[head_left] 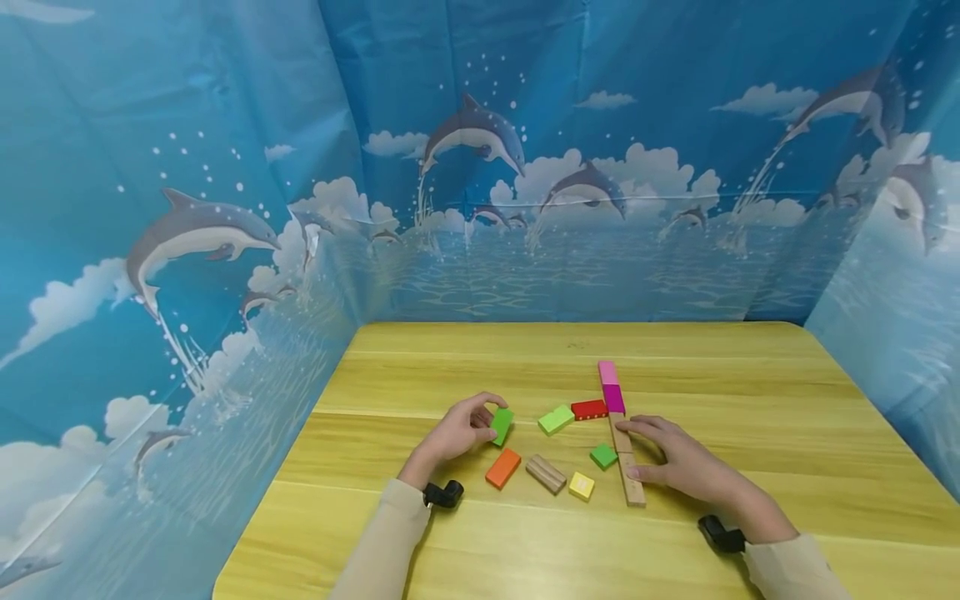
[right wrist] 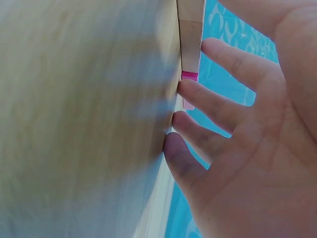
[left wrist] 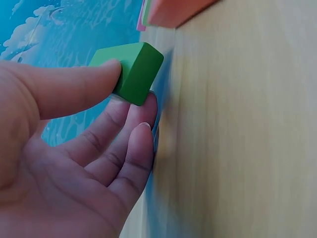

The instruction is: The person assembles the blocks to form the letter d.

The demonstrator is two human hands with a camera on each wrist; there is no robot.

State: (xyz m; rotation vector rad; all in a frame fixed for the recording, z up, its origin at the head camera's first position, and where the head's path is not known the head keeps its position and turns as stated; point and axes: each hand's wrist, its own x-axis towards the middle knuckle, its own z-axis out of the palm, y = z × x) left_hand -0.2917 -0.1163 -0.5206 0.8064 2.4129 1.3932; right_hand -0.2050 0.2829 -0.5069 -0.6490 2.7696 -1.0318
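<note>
My left hand (head_left: pixel 456 431) pinches a green block (head_left: pixel 502 427) between thumb and fingers at the left of the loose blocks. In the left wrist view this green block (left wrist: pixel 141 74) is held up by the thumb, the other fingers loosely bent. Beside the row of blocks at the right, my right hand (head_left: pixel 686 462) rests with spread fingers, its fingertips at the plain wooden blocks (head_left: pixel 628 481). Farther along that row lie a magenta block (head_left: pixel 613 398) and a pink block (head_left: pixel 607 372). The right wrist view shows a fingertip against the side of a wooden block (right wrist: pixel 190 47).
Between the hands lie a light green block (head_left: pixel 556 420), a red block (head_left: pixel 589 410), an orange block (head_left: pixel 503 469), a grooved wooden block (head_left: pixel 546 474), a yellow block (head_left: pixel 581 486) and a small green block (head_left: pixel 603 456). A dolphin-printed curtain (head_left: pixel 480 275) borders the wooden table (head_left: pixel 450 358).
</note>
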